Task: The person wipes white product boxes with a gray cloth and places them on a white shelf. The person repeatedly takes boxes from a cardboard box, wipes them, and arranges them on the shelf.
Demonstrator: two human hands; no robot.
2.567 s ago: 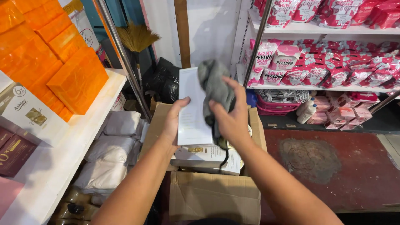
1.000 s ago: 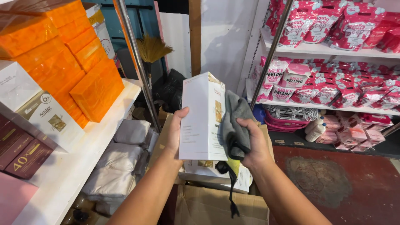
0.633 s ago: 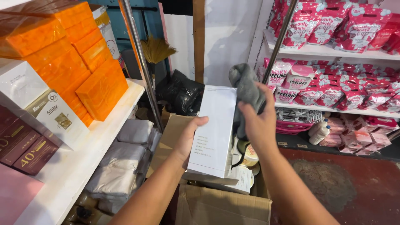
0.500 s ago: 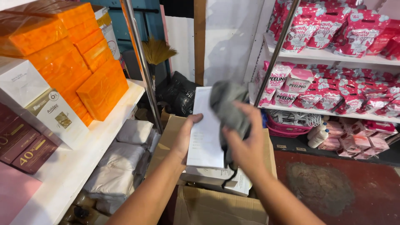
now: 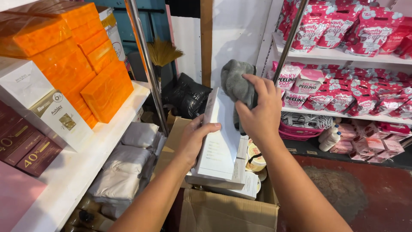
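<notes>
Gripping a white box (image 5: 219, 137) by its left edge, the left hand (image 5: 195, 139) tilts it above the open carton (image 5: 227, 210). Right hand (image 5: 257, 109), clenched on a soft grey cloth (image 5: 236, 83), presses its top. Box looks light, stiff, smooth; edges hold best.

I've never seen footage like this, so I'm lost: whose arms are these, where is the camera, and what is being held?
The camera sits on a person's head and looks down, so the two bare arms are that person's own. The left hand holds a flat white box upright above an open cardboard carton with more white boxes inside. The right hand presses a grey cloth against the box's top. On the left, a white shelf carries orange boxes; on the right, racks hold pink and red packets.
</notes>
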